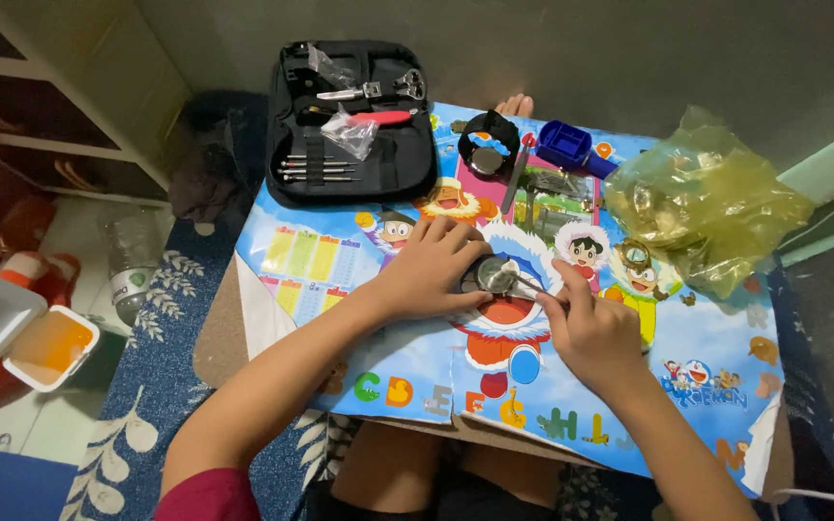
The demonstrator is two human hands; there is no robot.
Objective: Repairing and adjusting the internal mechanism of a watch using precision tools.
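Head view, watch (490, 274) between hands, left hand (429, 273) clamped on it, right hand (591, 333) pinching thin tool (525, 286).

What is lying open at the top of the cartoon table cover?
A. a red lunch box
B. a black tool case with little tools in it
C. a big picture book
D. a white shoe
B. The black tool case lies unzipped at the far edge of the cartoon table cover, with slim tools tucked in a row and a red-handled tool inside.
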